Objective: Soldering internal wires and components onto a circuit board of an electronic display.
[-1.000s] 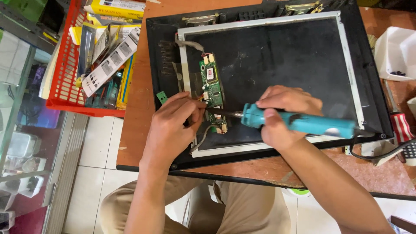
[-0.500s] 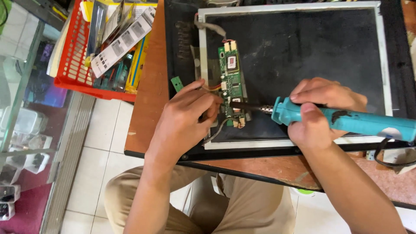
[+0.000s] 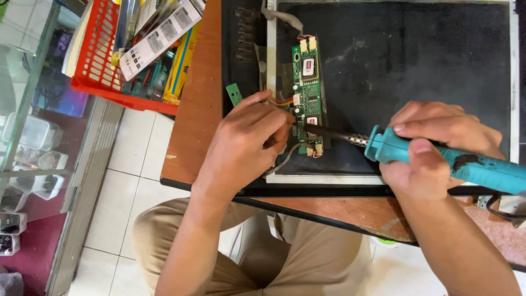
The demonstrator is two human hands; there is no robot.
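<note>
Right hand [image 3: 433, 156] grips teal soldering iron [image 3: 438, 156], tip on green circuit board [image 3: 308, 93]. Left hand [image 3: 246, 145] fingertips pinch at board edge.

Left hand [image 3: 246, 142] palm down, fingers [image 3: 276, 118] pinched together, right hand [image 3: 433, 151] curled in a fist-like grip, forearms angled inward

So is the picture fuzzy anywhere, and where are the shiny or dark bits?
Head view: mostly sharp, the green circuit board shows its small parts clearly; even daylight, no hard glare; soft shadow under the left hand; the right hand and teal soldering iron are crisp; the black panel looks dusty and dull; straight edges bend slightly near the red basket in the corner.
</note>
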